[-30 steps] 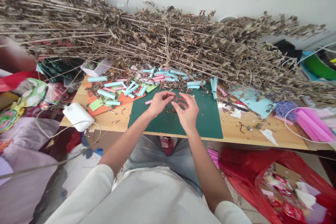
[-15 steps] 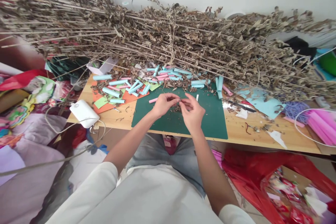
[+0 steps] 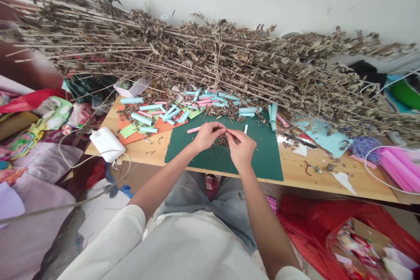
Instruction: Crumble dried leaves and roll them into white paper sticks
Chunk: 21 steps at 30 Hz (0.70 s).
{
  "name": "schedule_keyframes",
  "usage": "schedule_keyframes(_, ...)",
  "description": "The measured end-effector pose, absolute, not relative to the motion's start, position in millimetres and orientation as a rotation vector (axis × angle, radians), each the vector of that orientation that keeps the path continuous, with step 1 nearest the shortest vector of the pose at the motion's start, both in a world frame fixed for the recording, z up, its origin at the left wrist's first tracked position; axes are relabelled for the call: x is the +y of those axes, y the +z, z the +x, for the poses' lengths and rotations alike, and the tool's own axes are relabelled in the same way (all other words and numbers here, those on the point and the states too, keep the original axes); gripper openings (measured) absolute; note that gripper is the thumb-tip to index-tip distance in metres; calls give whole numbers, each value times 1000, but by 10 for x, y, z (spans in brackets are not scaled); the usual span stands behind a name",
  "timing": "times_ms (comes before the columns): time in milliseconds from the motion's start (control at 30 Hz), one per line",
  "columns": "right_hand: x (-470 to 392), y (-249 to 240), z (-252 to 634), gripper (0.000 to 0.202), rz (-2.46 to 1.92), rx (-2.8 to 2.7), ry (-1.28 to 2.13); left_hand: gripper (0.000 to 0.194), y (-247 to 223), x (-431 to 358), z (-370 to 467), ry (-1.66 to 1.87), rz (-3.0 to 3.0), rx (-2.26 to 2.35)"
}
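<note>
Over a dark green cutting mat (image 3: 262,157), my left hand (image 3: 208,136) and my right hand (image 3: 243,146) meet fingertip to fingertip. Both are closed in a pinch; what lies between the fingers is too small to make out. Just beneath them is a small heap of crumbled dry leaves (image 3: 222,141). A pink paper roll (image 3: 193,130) lies beside my left hand, and a short white roll (image 3: 246,129) stands out behind my right hand. Farther back are several blue paper rolls (image 3: 250,110) and pink ones among leaf bits.
A long bundle of dried leafy stalks (image 3: 197,54) spans the table's back. At left sit orange paper (image 3: 131,136) and a white power bank (image 3: 107,144) with its cable. To the right are blue paper (image 3: 331,138), purple string (image 3: 365,142) and a red bag (image 3: 305,214).
My right hand's fingers have drawn closer together into a pinch against the left fingertips. The whole view has shifted slightly; the rolls and mat stay in place.
</note>
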State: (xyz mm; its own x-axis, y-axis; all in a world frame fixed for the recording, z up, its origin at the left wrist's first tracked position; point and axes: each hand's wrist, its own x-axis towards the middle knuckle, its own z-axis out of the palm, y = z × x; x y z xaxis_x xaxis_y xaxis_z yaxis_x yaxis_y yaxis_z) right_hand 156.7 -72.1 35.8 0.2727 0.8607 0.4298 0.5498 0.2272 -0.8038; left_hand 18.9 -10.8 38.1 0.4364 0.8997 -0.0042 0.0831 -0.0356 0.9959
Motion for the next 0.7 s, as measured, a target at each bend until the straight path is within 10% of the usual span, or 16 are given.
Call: schedule_keyframes(700, -613, 296, 1587, 15, -1524, -1064, 577, 37, 334, 8, 181, 902, 1088, 872)
